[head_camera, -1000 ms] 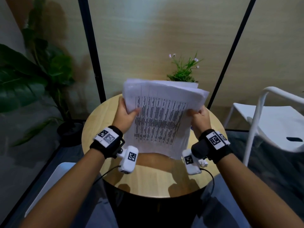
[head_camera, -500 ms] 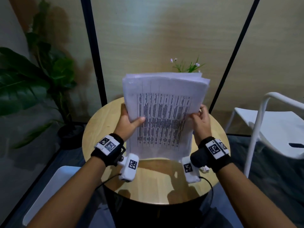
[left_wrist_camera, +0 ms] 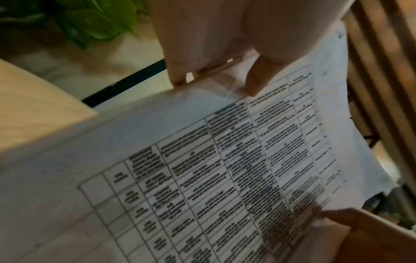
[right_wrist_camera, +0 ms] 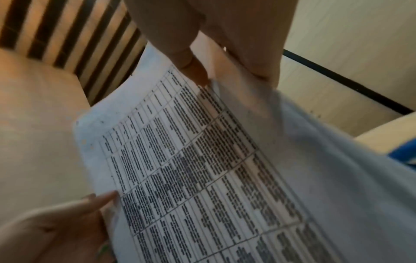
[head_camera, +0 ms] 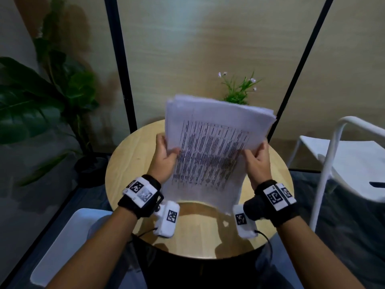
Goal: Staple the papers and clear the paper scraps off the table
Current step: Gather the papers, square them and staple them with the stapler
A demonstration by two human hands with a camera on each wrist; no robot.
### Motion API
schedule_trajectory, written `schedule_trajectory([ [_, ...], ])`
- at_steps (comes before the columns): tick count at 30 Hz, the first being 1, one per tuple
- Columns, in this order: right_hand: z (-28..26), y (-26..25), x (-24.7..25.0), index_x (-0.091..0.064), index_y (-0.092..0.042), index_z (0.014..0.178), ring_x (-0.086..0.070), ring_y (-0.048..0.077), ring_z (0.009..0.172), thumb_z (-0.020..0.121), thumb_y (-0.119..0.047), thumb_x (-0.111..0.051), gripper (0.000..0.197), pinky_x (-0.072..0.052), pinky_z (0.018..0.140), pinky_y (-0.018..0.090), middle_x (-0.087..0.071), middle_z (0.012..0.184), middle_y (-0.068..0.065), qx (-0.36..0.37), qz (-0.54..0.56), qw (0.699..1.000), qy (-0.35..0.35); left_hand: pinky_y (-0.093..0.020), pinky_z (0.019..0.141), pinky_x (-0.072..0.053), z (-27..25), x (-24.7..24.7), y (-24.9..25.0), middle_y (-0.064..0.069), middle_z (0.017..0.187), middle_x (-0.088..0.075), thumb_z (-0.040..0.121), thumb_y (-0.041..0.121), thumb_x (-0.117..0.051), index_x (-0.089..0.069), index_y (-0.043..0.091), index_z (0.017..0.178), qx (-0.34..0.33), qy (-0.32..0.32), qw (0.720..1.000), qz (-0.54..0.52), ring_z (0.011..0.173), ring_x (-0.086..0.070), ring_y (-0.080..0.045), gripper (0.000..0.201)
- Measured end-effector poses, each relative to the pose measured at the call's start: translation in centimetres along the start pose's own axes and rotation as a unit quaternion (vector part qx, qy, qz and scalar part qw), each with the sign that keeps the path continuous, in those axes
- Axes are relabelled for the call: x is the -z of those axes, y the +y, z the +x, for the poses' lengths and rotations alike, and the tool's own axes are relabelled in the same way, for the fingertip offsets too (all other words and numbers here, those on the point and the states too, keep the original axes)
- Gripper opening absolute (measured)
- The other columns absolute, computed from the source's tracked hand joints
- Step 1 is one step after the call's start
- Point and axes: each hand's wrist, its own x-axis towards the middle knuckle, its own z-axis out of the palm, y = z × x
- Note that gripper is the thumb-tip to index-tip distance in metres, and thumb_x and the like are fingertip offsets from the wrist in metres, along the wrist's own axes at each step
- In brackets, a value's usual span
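Observation:
A thick stack of white papers (head_camera: pixel 210 147) with a printed table on its front sheet stands on edge over the round wooden table (head_camera: pixel 129 163), its top right corner lower than its left. My left hand (head_camera: pixel 164 155) grips the stack's left edge, thumb on the front sheet. My right hand (head_camera: pixel 257 157) grips the right edge the same way. The left wrist view shows the papers (left_wrist_camera: pixel 202 160) under my left hand's fingers (left_wrist_camera: pixel 254 80). In the right wrist view the papers (right_wrist_camera: pixel 202 169) run down from my right hand's fingers (right_wrist_camera: pixel 193 71). No stapler shows clearly.
A small flowering plant (head_camera: pixel 237 90) stands at the table's far edge behind the stack. A white chair (head_camera: pixel 343 159) is on the right, a large leafy plant (head_camera: pixel 41 105) on the left. A blue and white object (right_wrist_camera: pixel 403 153) peeks past the papers.
The stack was brought upright half a second ago and now tilts again, its right top corner dropping. Both hands keep their grip on its side edges.

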Motion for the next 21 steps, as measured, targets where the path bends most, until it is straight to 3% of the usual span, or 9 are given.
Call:
schedule_trajectory([
  [2, -1.5, 1.7, 0.3, -0.043, -0.009, 0.121, -0.056, 0.011, 0.096, 0.088, 0.013, -0.045, 0.04, -0.047, 0.093, 0.028, -0.055, 0.113, 0.004, -0.038, -0.034, 0.998, -0.021, -0.016, 0.079, -0.049, -1.6, -0.1, -2.4, 0.004, 0.1, -0.054, 0.09, -0.003, -0.052, -0.034, 0.007, 0.107, 0.042, -0.017, 0.999, -0.025, 0.082, -0.059, 0.017, 0.027],
  [5, -2.6, 3.3, 0.5, -0.043, -0.01, 0.125, -0.057, 0.014, 0.1, 0.089, 0.01, -0.044, 0.042, -0.045, 0.102, 0.038, -0.056, 0.116, 0.004, -0.077, -0.049, 0.996, -0.007, -0.045, 0.093, -0.05, -2.9, -0.4, -3.9, -0.018, 0.117, -0.058, 0.081, 0.031, -0.068, -0.04, -0.004, 0.119, 0.08, -0.037, 0.994, -0.068, 0.108, -0.062, -0.021, 0.059],
  [6, -2.6, 3.0, 0.5, -0.045, -0.012, 0.122, -0.059, 0.01, 0.099, 0.088, 0.012, -0.043, 0.041, -0.046, 0.101, 0.037, -0.057, 0.114, 0.002, -0.069, -0.042, 0.997, 0.004, -0.042, 0.094, -0.051, -2.9, -0.5, -3.7, -0.02, 0.116, -0.059, 0.083, 0.029, -0.067, -0.04, -0.007, 0.119, 0.077, -0.039, 0.993, -0.074, 0.109, -0.062, -0.022, 0.058],
  [9, -2.1, 1.8, 1.0, -0.047, -0.016, 0.117, -0.06, -0.009, 0.089, 0.089, 0.014, -0.043, 0.041, -0.051, 0.088, 0.017, -0.058, 0.109, -0.002, -0.009, 0.001, 1.0, 0.002, -0.01, 0.079, -0.05, -2.8, -0.7, -2.2, -0.001, 0.099, -0.056, 0.09, -0.001, -0.05, -0.038, 0.001, 0.106, 0.045, 0.015, 0.997, -0.057, 0.088, -0.06, 0.01, 0.021],
  [11, -2.3, 1.6, 1.5, -0.046, -0.021, 0.107, -0.06, -0.007, 0.085, 0.09, 0.009, -0.048, 0.034, -0.052, 0.08, 0.017, -0.059, 0.102, -0.003, 0.013, 0.004, 1.0, -0.011, -0.021, 0.082, -0.052, -3.3, -0.5, -1.9, -0.004, 0.103, -0.055, 0.083, 0.005, -0.05, -0.039, 0.009, 0.102, 0.034, 0.028, 0.995, -0.094, 0.093, -0.059, -0.004, 0.022],
  [16, -4.3, 5.6, 1.1, -0.048, -0.007, 0.108, -0.058, 0.009, 0.083, 0.089, -0.002, -0.049, 0.02, -0.052, 0.079, 0.043, -0.061, 0.099, 0.014, -0.054, -0.096, 0.994, -0.019, -0.043, 0.091, -0.05, -5.0, -1.2, -4.1, -0.004, 0.101, -0.066, 0.074, 0.018, -0.064, -0.05, -0.001, 0.118, 0.148, -0.004, 0.982, -0.121, 0.1, -0.063, -0.023, 0.05],
  [17, -4.0, 5.8, 0.9, -0.05, -0.008, 0.108, -0.057, 0.006, 0.084, 0.088, -0.006, -0.048, 0.02, -0.053, 0.079, 0.039, -0.062, 0.096, 0.01, -0.041, -0.104, 0.994, -0.013, -0.043, 0.092, -0.047, -4.8, -1.6, -3.7, -0.007, 0.104, -0.062, 0.075, 0.022, -0.062, -0.048, -0.001, 0.12, 0.148, 0.003, 0.979, -0.139, 0.102, -0.06, -0.026, 0.053],
  [19, -3.3, 4.8, 0.5, -0.049, -0.016, 0.104, -0.057, -0.011, 0.077, 0.089, 0.0, -0.048, 0.022, -0.051, 0.074, 0.014, -0.059, 0.093, -0.006, -0.031, -0.066, 0.997, -0.008, -0.034, 0.084, -0.046, -3.9, -1.6, -3.1, -0.002, 0.101, -0.059, 0.081, 0.022, -0.056, -0.047, 0.01, 0.111, 0.135, 0.008, 0.982, -0.132, 0.094, -0.058, -0.016, 0.034],
  [21, -2.6, 3.7, 0.6, -0.047, -0.024, 0.098, -0.056, -0.014, 0.076, 0.089, 0.007, -0.046, 0.031, -0.049, 0.073, 0.008, -0.057, 0.093, -0.011, -0.022, -0.044, 0.999, -0.003, -0.026, 0.074, -0.048, -2.9, -1.2, -2.4, 0.003, 0.092, -0.055, 0.092, 0.008, -0.049, -0.044, 0.02, 0.097, 0.111, 0.029, 0.988, -0.102, 0.082, -0.056, -0.009, 0.013],
])
